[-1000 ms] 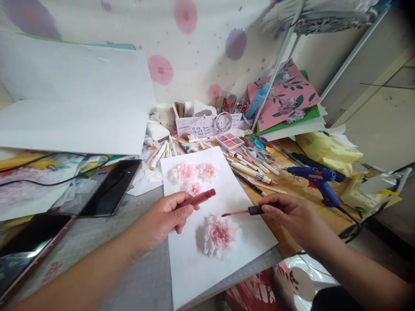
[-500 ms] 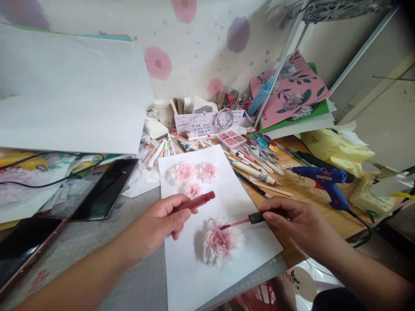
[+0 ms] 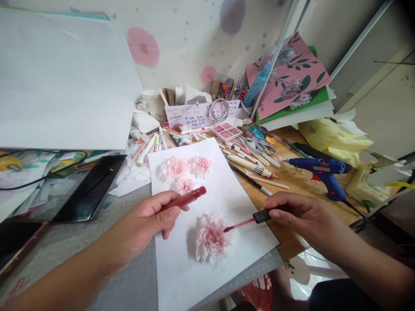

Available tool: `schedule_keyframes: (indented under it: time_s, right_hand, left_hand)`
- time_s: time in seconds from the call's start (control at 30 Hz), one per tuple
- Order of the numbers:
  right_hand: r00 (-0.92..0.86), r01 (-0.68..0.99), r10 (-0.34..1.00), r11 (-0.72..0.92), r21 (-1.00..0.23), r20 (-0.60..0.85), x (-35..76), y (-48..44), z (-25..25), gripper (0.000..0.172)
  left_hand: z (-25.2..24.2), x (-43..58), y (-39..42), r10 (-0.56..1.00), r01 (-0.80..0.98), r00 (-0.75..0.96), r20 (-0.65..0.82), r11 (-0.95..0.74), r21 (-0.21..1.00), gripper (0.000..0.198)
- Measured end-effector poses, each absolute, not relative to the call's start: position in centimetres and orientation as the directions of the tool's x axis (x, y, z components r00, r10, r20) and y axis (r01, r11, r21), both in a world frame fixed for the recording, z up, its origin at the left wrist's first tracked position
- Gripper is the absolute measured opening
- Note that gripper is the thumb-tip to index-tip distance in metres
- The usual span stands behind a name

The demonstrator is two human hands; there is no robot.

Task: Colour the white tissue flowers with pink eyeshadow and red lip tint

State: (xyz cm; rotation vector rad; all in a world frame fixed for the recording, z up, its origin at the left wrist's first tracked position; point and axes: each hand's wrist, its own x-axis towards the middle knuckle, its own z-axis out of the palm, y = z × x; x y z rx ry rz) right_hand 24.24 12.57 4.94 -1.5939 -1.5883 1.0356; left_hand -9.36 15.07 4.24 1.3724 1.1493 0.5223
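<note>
My left hand (image 3: 158,214) is closed round a red lip gloss tube (image 3: 191,196), its uncapped neck pointing up and right. Pinched in my right hand (image 3: 292,211) is the black cap of the lip gloss applicator wand (image 3: 241,223). The wand's dark red tip lies over the right part of a large ruffled paper flower (image 3: 212,239), white outside and pink within; whether it touches the petals I cannot tell. Three smaller pink and white flowers, one of them a fluffy flower (image 3: 175,167), sit higher on the same white sheet (image 3: 181,276).
A blue glue gun (image 3: 320,166) rests on the wooden table at right, its cord trailing off the edge. Pens and brushes crowd behind the sheet, near a pink palette (image 3: 226,131). A black phone or tablet (image 3: 92,188) lies at left on the grey cutting mat (image 3: 126,276).
The camera view has shifted slightly, so the scene sits further left. The wand's tip has moved from the flower's upper middle toward its right side. Both hands keep their holds.
</note>
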Motion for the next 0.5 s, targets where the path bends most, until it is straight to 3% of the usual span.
schedule_keyframes:
  time_s: [0.17, 0.33, 0.5]
  right_hand:
    - [0.082, 0.464, 0.996, -0.077, -0.882, -0.044, 24.74, 12.63, 4.77, 0.036]
    - [-0.083, 0.451, 0.99, -0.065, -0.89, -0.114, 24.48, 12.22, 5.22, 0.033]
    - [-0.007, 0.471, 0.998, -0.046, -0.881, -0.056, 24.85, 11.94, 5.17, 0.028]
  left_hand:
    - [4.13, -9.41, 15.15, 0.847, 0.304, 0.417, -0.328, 0.21, 0.929, 0.039]
    - [4.31, -9.28, 15.02, 0.849, 0.297, 0.422, -0.317, 0.201, 0.934, 0.038]
    - [4.18, -9.37, 15.01, 0.86, 0.329, 0.401, -0.314, 0.185, 0.926, 0.037]
